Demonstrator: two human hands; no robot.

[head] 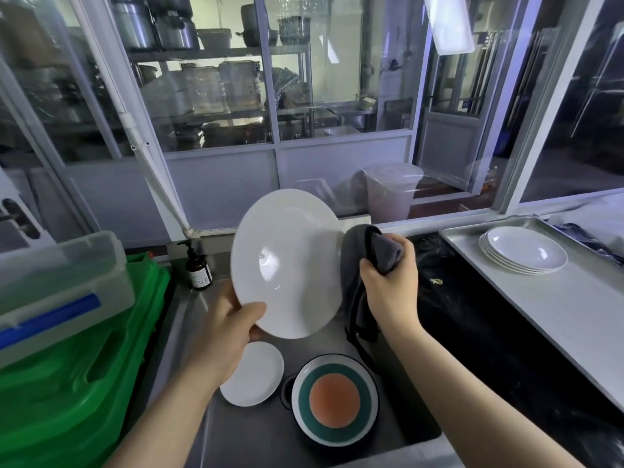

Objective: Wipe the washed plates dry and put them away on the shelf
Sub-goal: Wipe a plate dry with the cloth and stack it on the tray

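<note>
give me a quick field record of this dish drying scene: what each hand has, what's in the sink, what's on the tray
left hand: left hand holds the large white plate by its lower rim, tilted up over the sink
right hand: right hand grips a grey cloth against the plate's right edge
sink: steel sink holds a small white plate and a plate with teal ring and orange centre
tray: metal tray on the right carries a stack of white plates
left side: brown pump bottle, green crates, clear lidded box
</note>
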